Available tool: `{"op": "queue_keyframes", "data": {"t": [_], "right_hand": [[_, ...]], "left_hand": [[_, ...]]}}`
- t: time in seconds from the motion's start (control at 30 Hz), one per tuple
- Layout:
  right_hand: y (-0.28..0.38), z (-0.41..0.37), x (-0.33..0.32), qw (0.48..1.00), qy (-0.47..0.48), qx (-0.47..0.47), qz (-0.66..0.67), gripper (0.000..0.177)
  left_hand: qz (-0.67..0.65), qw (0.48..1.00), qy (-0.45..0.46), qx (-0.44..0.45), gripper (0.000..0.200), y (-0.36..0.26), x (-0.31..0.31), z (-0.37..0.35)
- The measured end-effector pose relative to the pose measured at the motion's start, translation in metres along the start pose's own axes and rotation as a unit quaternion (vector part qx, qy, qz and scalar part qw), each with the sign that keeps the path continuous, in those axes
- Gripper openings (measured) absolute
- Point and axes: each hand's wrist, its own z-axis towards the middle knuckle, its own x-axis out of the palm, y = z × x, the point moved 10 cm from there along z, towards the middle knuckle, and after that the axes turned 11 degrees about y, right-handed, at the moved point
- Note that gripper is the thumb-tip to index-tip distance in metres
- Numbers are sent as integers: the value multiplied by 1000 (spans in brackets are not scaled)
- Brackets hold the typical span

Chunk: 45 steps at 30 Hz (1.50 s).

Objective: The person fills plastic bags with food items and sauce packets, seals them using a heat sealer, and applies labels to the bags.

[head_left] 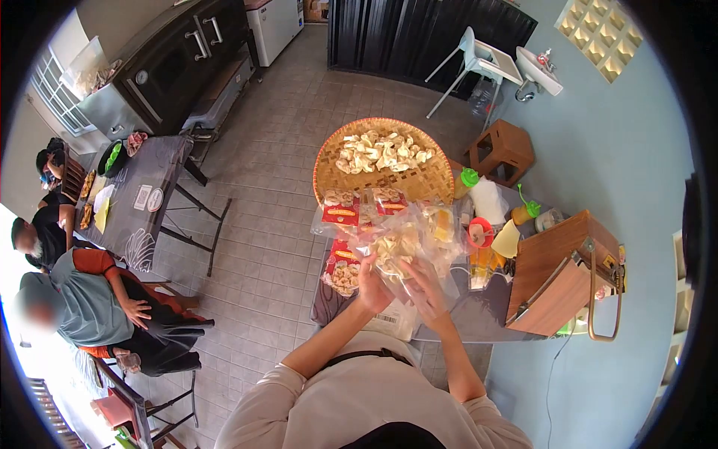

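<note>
Bag point(396, 245) of clear plastic, filled with pale folded dumplings, lies between the two hands in the head view, its contents mostly just beyond the fingertips. The left hand point(376, 286) is partly closed, its fingers curved about the bag's lower left side. The right hand point(424, 286) has hold of the lower right side with its fingers bent and a little apart (loose plastic veils them, so I cannot tell exactly how firmly they grip).

Red-labelled packs point(342, 275) lie just left of and beyond the bag, near the left hand. Farther forward, a round woven tray point(407, 182) bears a heap of loose dumplings point(381, 152).

To the right of the hands, the grey bench point(467, 318) carries a red-rimmed cup point(479, 233), a green-capped bottle point(469, 177) and a wooden box point(550, 273) (the box is well apart from the right hand).
</note>
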Motion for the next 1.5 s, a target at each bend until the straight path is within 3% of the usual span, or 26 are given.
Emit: {"op": "queue_keyframes", "data": {"t": [0.23, 0.33, 0.4, 0.83, 1.03, 1.1, 1.23, 1.3, 1.37, 1.47, 1.5], "right_hand": [[-9, -2, 2, 999, 0, -19, -50, 33], [-3, -2, 1, 1000, -13, -15, -9, 34], [-10, -1, 3, 996, -8, 55, 73, 35], [-23, 21, 14, 998, 48, 28, 25, 46], [-22, 30, 13, 991, 66, -68, -94, 41], [-52, 38, 15, 988, 110, 23, 105, 36], [-72, 82, -16, 982, 109, 63, 141, 33], [-104, 121, -42, 984, 31, 92, 151, 29], [-117, 174, -52, 997, 36, 66, -10, 29], [-146, 248, -34, 998, 22, 59, 24, 31], [-160, 274, -24, 992, 29, 28, -121, 35]], "left_hand": [[-15, 999, -31, 7, 56, 1, -8, -1], [-33, 999, -14, 9, 55, 1, -8, 0], [-21, 1000, -10, 17, 55, -1, -6, 0], [-38, 998, -52, 6, 54, 0, -32, 1], [-58, 992, -61, 89, 54, -44, -68, 4], [-34, 975, -120, 185, 54, -84, -91, -4], [-34, 959, -122, 254, 55, -141, -104, -12], [-13, 954, -138, 267, 59, -161, -116, -19], [-16, 954, -125, 273, 60, -173, -118, -20], [-49, 947, -150, 281, 60, -179, -136, -27], [-45, 945, -150, 287, 60, -181, -136, -28]]}}
